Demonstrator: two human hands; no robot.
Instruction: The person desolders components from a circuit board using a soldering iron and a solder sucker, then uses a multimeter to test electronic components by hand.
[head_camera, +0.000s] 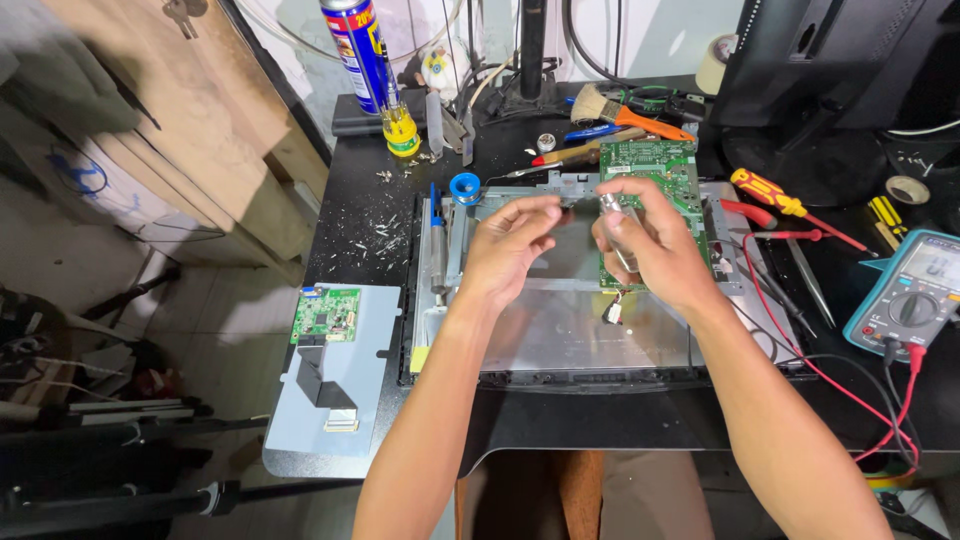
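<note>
Both hands are working at centre frame over a metal panel that is lying flat on the black table. The right hand is pinching a small silver cylinder-shaped part between thumb and fingers, grip closed on it, just above the green circuit board that is sitting on the panel's upper right. The left hand is hovering just left of it, fingers curled and part open, fingertips near the silver part; cannot tell if they are touching it. A small white plug is hanging below the right hand. A blue solder spool is sitting at the panel's upper left corner. A second small green board on a grey plate is lying at lower left. A spray can is standing at upper centre-left, a brush at upper centre. A red-yellow screwdriver and a teal meter with red leads are lying at right.
</note>
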